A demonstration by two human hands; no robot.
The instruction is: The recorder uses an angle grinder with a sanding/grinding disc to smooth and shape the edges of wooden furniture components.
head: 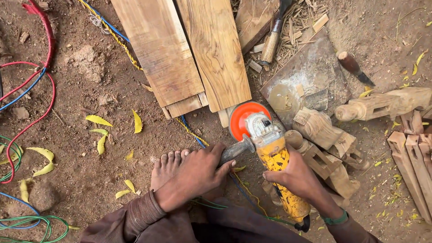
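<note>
Grinder, yellow-bodied with an orange disc guard, sits on the dirt just below the two planks. My left hand wraps its side handle; my right hand grips the body. Carved wooden legs lie just right.

Bare brown earth served as the floor, strewn with yellow leaves, wood shavings, coloured cables, planks and carved wooden pieces under soft daylight
</note>
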